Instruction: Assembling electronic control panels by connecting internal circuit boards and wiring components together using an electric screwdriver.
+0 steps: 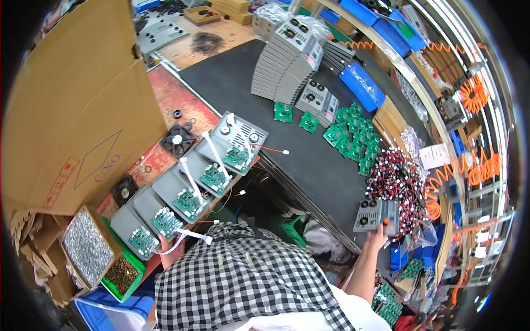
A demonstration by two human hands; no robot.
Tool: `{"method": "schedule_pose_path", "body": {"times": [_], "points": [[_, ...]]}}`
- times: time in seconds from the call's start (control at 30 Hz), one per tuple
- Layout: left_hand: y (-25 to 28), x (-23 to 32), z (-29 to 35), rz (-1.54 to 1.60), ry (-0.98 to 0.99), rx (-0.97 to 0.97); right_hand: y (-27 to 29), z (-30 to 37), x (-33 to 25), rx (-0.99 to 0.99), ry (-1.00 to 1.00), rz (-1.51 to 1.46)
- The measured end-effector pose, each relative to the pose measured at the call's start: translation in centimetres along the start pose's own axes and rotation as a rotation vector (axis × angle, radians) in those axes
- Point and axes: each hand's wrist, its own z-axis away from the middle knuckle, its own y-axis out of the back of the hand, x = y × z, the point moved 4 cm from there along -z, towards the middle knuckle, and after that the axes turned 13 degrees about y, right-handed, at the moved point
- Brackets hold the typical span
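Note:
My right hand (377,238) reaches out to the right and grips the near edge of a grey plastic housing (364,218) with round black parts on its face. That housing lies beside a heap of red and black wires with white connectors (393,185). At the left, my left hand (170,249) is at the near edge of a row of open grey housings (142,205), close to a white cable (190,234); the apron and cable hide most of its fingers. Green circuit boards (187,203) sit in those housings, several with white cables rising from them.
A tall stack of grey housings (279,71) stands on the black belt (232,69), near loose green circuit boards (353,132) and a blue bin (361,87). A large cardboard box (83,110), a black fan (178,140) and a green screw bin (122,276) are at left. Orange coiled hoses (475,94) hang right.

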Motion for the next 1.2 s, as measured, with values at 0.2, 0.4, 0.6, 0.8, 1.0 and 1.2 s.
{"method": "schedule_pose_path", "body": {"times": [0.2, 0.4, 0.6, 0.8, 1.0, 1.2], "points": [[0.7, -1.0, -0.1, -0.071, 0.001, -0.028, -21.4, 4.5, -6.3, -0.625, 0.715, 0.478], [-3.4, -0.7, 2.3, 0.001, -0.168, 0.031, -37.7, 12.9, -8.4, -1.009, 1.374, 0.539], [-4.5, -1.6, 2.4, 0.049, -0.338, 0.101, -46.2, 14.5, -2.4, -1.265, 1.608, 0.467], [-7.8, -2.3, 2.9, 0.084, -0.516, 0.317, -45.6, 14.3, 5.1, -1.401, 1.394, 0.369], [-9.1, -2.9, 1.8, 0.247, -0.598, 0.428, -43.0, 13.1, 4.5, -1.345, 0.928, 0.165], [-10.7, -2.9, 1.4, 0.288, -0.655, 0.41, -41.8, 13.5, 7.8, -1.156, -0.876, 0.078]]}}
